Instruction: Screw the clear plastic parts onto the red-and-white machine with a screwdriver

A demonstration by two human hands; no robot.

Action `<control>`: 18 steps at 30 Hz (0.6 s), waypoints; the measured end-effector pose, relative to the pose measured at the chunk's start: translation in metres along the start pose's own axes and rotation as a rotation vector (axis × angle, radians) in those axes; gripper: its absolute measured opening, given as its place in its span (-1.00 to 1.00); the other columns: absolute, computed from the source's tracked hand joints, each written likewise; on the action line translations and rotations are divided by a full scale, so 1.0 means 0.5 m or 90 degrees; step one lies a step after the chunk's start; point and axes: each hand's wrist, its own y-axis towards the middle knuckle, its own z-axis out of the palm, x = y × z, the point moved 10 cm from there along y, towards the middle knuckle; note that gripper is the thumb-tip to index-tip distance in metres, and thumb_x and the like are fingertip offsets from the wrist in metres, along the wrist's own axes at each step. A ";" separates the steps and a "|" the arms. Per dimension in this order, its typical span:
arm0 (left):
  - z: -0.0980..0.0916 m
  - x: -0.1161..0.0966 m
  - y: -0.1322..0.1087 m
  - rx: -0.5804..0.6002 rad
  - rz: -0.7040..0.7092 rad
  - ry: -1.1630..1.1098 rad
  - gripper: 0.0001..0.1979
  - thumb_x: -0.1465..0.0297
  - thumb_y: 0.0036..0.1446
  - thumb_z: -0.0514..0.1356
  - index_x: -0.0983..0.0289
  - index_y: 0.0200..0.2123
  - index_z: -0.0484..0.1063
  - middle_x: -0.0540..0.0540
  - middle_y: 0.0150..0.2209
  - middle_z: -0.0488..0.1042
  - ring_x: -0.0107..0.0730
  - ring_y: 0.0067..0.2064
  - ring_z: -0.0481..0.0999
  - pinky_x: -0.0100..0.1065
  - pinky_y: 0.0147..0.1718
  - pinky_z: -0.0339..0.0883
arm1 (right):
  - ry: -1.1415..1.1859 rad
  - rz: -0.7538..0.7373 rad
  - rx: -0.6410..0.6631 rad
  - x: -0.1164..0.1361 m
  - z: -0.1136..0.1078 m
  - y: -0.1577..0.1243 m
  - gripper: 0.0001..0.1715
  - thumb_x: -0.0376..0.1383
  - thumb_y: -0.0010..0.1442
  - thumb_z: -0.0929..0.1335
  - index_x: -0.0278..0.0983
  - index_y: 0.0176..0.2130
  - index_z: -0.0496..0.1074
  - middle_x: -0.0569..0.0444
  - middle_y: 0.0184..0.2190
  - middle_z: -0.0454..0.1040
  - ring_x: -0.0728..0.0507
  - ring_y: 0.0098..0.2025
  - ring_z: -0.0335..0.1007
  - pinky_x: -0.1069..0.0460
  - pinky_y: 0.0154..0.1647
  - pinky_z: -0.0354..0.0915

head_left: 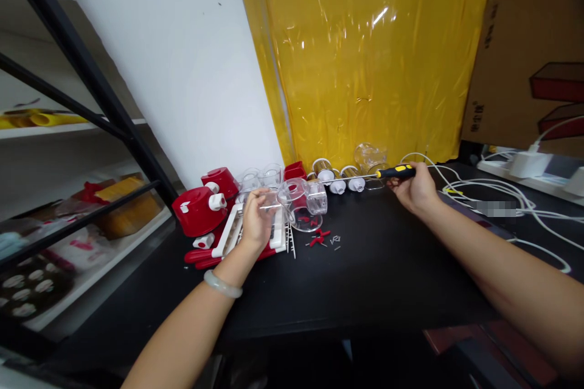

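My left hand [257, 219], a pale bracelet on its wrist, is closed on a clear plastic housing [298, 194] with round openings, raised over the table. In my right hand [414, 190] is a screwdriver with a black and yellow handle [396, 171]. Its long thin shaft [349, 178] points left toward the housing; whether the tip touches it I cannot tell. Below lie small red parts [319, 237] and several loose screws [336, 240]. Behind the shaft rest several grater drums [323, 169] with white ends.
Red round bases [199, 211] and a white rack-like part [232, 228] are at the left. More clear housings [370, 158] stand by the yellow plastic curtain [383, 61]. White cables [493, 191] and a power strip [529, 164] occupy the right, near a cardboard box [524, 61].
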 end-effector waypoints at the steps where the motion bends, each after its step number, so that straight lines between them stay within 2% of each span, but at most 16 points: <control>1: 0.000 0.000 0.000 0.000 -0.003 0.000 -0.67 0.25 0.08 0.57 0.11 -0.13 0.59 0.05 -0.11 0.71 -0.13 -0.07 0.76 -0.28 -0.18 0.60 | -0.007 -0.003 0.002 0.000 0.001 0.000 -0.57 -0.11 0.55 0.50 -0.04 -0.26 0.25 0.11 -0.47 0.30 -0.16 -0.50 0.13 -0.11 -0.52 0.23; 3: -0.003 0.000 0.001 -0.009 -0.005 -0.002 -0.66 0.26 0.06 0.56 0.11 -0.13 0.58 0.05 -0.11 0.70 -0.13 -0.07 0.75 -0.28 -0.19 0.59 | -0.017 -0.009 0.010 0.000 0.003 0.000 -0.52 -0.06 0.53 0.54 -0.04 -0.25 0.23 0.12 -0.47 0.29 -0.17 -0.51 0.12 -0.12 -0.53 0.24; 8: -0.010 -0.003 0.004 -0.021 0.005 0.010 -0.70 0.26 0.13 0.54 0.10 -0.12 0.57 0.05 -0.08 0.68 -0.14 -0.05 0.74 -0.29 -0.17 0.59 | -0.009 -0.014 0.025 -0.003 0.007 0.005 -0.56 -0.08 0.51 0.52 -0.03 -0.24 0.23 0.13 -0.46 0.29 -0.17 -0.52 0.13 -0.11 -0.58 0.25; 13: -0.015 -0.002 0.007 -0.026 -0.005 0.004 -0.71 0.28 0.09 0.55 0.09 -0.15 0.60 0.07 -0.07 0.72 -0.08 -0.02 0.76 -0.28 -0.18 0.59 | -0.013 -0.027 0.036 -0.008 0.008 0.018 -0.41 0.03 0.45 0.61 -0.02 -0.24 0.20 0.15 -0.48 0.25 -0.18 -0.55 0.10 -0.12 -0.63 0.24; 18: -0.015 -0.003 0.011 -0.022 -0.011 0.005 -0.73 0.31 0.07 0.55 0.10 -0.16 0.63 0.07 -0.08 0.69 -0.12 -0.05 0.73 -0.29 -0.20 0.57 | -0.009 -0.027 0.037 -0.007 0.010 0.019 -0.40 0.04 0.44 0.62 -0.02 -0.23 0.20 0.14 -0.47 0.26 -0.17 -0.54 0.12 -0.12 -0.61 0.25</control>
